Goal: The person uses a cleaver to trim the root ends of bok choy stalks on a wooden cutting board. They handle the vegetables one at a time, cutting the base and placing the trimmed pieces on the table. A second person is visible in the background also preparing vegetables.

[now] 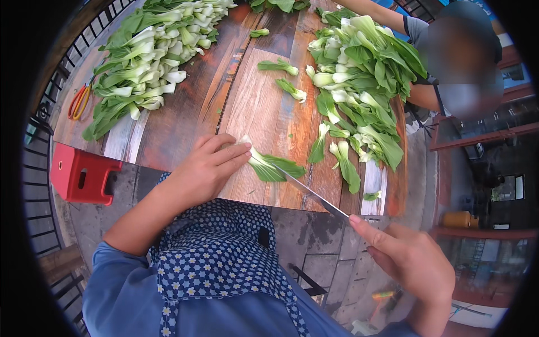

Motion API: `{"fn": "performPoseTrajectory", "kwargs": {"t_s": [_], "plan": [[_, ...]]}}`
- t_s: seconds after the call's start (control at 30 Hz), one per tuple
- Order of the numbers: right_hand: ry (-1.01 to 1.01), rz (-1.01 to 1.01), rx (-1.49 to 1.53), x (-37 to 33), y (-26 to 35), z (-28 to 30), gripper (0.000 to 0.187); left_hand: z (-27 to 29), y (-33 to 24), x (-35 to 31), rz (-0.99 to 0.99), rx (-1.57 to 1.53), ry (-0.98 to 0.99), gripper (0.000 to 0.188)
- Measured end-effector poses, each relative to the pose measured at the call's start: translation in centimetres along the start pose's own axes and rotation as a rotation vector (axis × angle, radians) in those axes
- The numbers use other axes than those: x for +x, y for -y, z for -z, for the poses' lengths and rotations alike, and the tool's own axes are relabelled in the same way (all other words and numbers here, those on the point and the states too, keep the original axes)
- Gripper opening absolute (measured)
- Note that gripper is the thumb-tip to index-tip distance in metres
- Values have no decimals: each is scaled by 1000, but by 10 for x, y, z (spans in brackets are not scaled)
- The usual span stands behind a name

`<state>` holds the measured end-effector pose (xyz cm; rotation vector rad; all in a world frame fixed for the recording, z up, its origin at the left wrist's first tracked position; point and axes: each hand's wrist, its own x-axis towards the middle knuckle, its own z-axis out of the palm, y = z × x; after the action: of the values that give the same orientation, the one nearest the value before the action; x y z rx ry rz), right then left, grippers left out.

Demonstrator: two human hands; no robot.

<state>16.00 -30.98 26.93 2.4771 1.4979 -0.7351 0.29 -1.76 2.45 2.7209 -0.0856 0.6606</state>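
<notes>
A bok choy (268, 164) lies near the table's front edge, its white base pointing left and its green leaves right. The fingers of my left hand (212, 165) are closed on that white base. In my right hand (409, 255) is a knife (317, 197), its handle hidden by the fingers. The thin blade slants up and left, its tip at the leaves of the bok choy. I cannot tell whether it has cut into them. Loose bok choy (292, 90) lie farther back on the wooden table (185, 121).
Bok choy rows (149, 56) cover the far left, beside scissors (81, 101) with red-and-yellow handles. A bok choy heap (365, 67) fills the right side; a co-worker's arm (425, 96) is behind it. A red stool (84, 174) stands below the left edge; a metal railing (36, 168) runs beyond.
</notes>
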Motion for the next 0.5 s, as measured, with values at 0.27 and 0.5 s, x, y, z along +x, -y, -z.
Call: {"fn": "performPoseTrajectory", "kwargs": {"t_s": [0.27,0.5], "plan": [[-45,-130,-30,-29,-5,-11,75,0,2,2,-10,-5,-10,39],[-469,-100,833,-6,-62,-118,69,-3,4,4,2,-43,-56,20]]}}
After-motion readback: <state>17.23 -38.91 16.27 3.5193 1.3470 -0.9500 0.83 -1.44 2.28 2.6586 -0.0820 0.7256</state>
